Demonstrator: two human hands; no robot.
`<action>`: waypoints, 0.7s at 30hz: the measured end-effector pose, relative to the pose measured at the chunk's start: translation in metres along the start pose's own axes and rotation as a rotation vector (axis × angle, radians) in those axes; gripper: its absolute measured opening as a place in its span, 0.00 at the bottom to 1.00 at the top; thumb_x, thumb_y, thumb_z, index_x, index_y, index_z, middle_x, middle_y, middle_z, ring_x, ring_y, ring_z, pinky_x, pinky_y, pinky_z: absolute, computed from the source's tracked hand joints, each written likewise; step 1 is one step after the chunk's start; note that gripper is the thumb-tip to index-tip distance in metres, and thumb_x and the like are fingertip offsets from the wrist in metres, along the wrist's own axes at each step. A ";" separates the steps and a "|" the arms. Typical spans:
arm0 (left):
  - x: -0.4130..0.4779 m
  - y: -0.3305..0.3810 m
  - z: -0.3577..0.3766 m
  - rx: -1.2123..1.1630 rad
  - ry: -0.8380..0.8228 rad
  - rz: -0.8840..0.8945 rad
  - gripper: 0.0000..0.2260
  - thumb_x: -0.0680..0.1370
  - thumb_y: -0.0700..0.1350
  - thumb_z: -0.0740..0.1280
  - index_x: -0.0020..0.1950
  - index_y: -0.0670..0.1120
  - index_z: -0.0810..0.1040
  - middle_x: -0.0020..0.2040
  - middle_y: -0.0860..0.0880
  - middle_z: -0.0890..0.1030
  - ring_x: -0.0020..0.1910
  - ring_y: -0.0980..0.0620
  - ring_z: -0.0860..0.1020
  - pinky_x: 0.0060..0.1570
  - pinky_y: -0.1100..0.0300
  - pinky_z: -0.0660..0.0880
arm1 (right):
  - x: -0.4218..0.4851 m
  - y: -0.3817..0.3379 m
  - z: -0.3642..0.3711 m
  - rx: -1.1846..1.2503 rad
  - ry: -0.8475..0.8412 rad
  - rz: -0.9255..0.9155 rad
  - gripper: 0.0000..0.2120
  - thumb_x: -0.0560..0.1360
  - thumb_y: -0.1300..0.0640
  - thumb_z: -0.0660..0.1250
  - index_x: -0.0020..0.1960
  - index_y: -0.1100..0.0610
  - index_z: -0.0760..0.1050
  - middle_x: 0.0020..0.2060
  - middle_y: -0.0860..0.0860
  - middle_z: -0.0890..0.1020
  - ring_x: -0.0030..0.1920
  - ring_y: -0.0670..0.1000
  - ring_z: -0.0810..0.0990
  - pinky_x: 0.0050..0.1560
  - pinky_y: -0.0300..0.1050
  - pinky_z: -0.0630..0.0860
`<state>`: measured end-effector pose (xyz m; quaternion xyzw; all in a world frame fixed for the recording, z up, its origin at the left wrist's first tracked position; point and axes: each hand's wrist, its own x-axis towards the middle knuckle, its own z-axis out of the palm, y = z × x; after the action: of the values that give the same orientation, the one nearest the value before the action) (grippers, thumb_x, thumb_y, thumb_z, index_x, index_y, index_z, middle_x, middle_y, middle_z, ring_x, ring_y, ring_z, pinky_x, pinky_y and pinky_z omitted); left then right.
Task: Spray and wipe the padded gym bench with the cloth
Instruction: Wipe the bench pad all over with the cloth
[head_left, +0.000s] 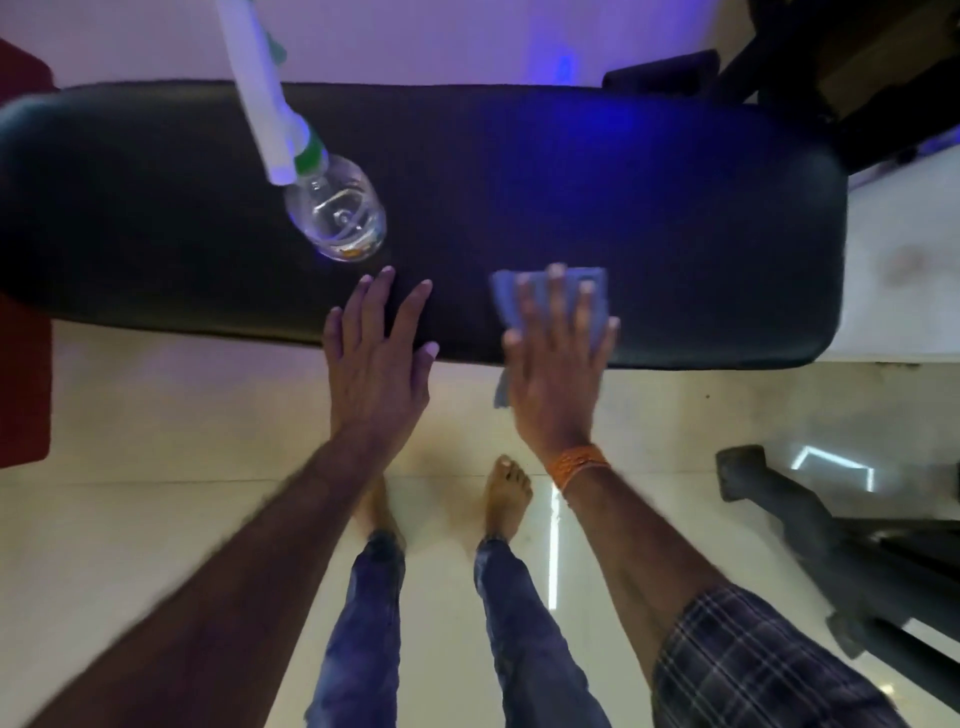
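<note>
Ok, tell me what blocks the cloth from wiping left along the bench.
The left hand lies flat on the bench just left of the cloth under the right hand; past it, farther back, stands the spray bottle.

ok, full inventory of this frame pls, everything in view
bench: 1, black, padded, across the middle of the view
spray bottle: 1, clear with white and green sprayer, standing on the bench, left of centre
cloth: 1, blue-grey, on the bench's near edge
red object: 1, left edge, unclear what
dark equipment: 1, black, on the floor at right
floor: pale tiles
wrist band: 1, orange, right wrist
checked sleeve: 1, dark, right arm
bare feet: 2, on the floor, below jeans
left hand: flat on the bench
right hand: flat on the cloth
</note>
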<state>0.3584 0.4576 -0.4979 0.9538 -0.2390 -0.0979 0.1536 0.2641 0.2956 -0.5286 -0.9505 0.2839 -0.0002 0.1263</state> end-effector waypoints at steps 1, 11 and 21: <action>-0.002 -0.006 -0.002 0.000 0.001 0.003 0.25 0.84 0.51 0.64 0.81 0.51 0.65 0.82 0.44 0.62 0.81 0.42 0.59 0.77 0.40 0.57 | 0.005 -0.012 0.001 0.010 0.031 0.157 0.27 0.87 0.45 0.50 0.84 0.47 0.52 0.85 0.51 0.52 0.84 0.58 0.46 0.81 0.68 0.46; 0.005 -0.062 -0.024 0.002 -0.015 0.125 0.26 0.81 0.49 0.69 0.78 0.49 0.69 0.78 0.41 0.67 0.78 0.38 0.64 0.75 0.37 0.60 | 0.063 -0.067 0.001 -0.056 -0.069 0.005 0.26 0.86 0.44 0.47 0.84 0.44 0.51 0.85 0.49 0.50 0.84 0.58 0.46 0.81 0.68 0.44; 0.010 -0.065 -0.036 -0.050 -0.052 0.124 0.23 0.82 0.49 0.67 0.75 0.42 0.71 0.77 0.42 0.70 0.76 0.39 0.67 0.73 0.38 0.64 | 0.047 -0.081 0.004 -0.079 -0.092 -0.073 0.25 0.87 0.44 0.48 0.84 0.43 0.52 0.85 0.50 0.50 0.84 0.58 0.45 0.81 0.66 0.46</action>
<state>0.4045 0.5161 -0.4875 0.9301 -0.2992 -0.1187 0.1767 0.3478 0.3363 -0.5169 -0.9634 0.2429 0.0501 0.1017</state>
